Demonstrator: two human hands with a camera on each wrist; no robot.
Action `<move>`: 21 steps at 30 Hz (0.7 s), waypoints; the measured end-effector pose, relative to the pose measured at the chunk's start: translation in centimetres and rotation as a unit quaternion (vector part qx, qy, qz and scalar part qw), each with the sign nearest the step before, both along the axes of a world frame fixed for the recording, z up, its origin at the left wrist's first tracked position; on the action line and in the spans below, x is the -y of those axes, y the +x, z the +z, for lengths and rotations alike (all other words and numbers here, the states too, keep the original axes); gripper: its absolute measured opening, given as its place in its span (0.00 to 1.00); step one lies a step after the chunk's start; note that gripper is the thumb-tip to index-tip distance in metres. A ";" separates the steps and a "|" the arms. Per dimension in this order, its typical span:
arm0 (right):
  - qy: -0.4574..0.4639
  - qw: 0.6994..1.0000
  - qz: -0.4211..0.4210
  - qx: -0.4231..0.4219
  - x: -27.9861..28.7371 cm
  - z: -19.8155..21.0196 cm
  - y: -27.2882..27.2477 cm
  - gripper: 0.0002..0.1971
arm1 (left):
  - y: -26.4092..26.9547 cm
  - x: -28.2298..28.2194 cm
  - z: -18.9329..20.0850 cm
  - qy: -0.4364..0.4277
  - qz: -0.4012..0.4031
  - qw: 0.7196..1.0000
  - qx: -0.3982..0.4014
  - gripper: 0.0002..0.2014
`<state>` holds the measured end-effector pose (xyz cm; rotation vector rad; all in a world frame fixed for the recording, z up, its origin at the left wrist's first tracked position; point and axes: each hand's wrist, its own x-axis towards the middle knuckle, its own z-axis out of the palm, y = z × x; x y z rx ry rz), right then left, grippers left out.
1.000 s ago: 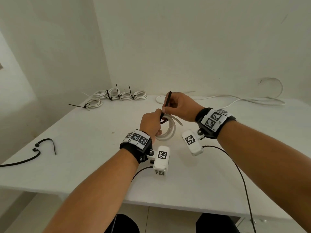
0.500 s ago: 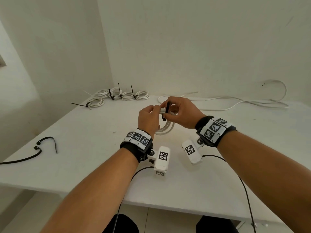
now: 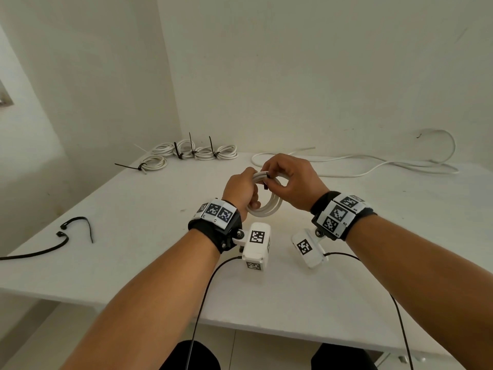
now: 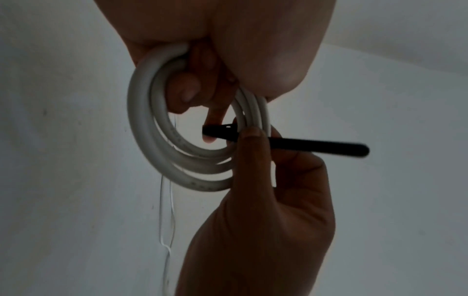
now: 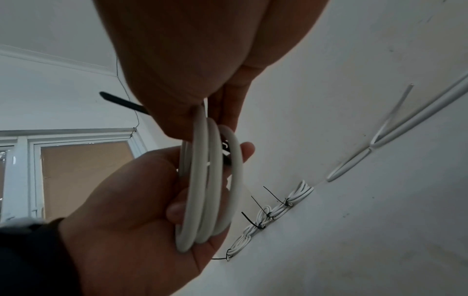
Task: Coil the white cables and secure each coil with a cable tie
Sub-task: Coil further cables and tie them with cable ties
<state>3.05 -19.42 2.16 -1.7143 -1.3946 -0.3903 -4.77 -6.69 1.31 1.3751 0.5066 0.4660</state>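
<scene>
You held the white coil [image 3: 266, 206] up above the tabletop [image 3: 138, 236], between your two hands. Your left hand [image 3: 240, 192] had its fingers curled through the loops, gripping them together. Your right hand [image 3: 290, 180] pinched the black cable tie [image 4: 291, 144] against the far side of the coil, its tail sticking out sideways in the left wrist view.

The cable looked springy and fairly stiff, so the loops would likely fan apart if you loosened your grip; they already sat slightly splayed in the right wrist view. Holding close beside the tie seemed the best place. The tie itself looked thin and flexible.

Whether the tail had entered the tie's head was hidden behind your fingers. The tied coils [image 3: 197, 152] sat near the wall, and a loose cable [image 3: 373, 164] lay behind your hands.
</scene>
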 end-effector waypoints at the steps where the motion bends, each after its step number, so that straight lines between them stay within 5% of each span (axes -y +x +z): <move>1: 0.002 1.000 0.005 0.003 0.0 0.1 0.0 0.09 | -0.1 0.0 0.1 -0.012 -0.006 1.000 0.005 0.20; 12: 0.026 0.997 -0.030 0.064 0.4 -0.3 -0.2 0.08 | -0.2 0.2 0.4 -0.074 0.056 0.995 0.037 0.13; 16: 0.033 0.986 -0.065 0.147 0.2 -0.2 -0.5 0.06 | -0.2 0.2 0.4 -0.065 0.060 0.996 0.014 0.13; 21: -0.060 0.971 -0.069 0.220 0.5 0.2 -0.1 0.06 | -0.5 -0.3 0.4 -0.044 0.049 0.998 0.004 0.13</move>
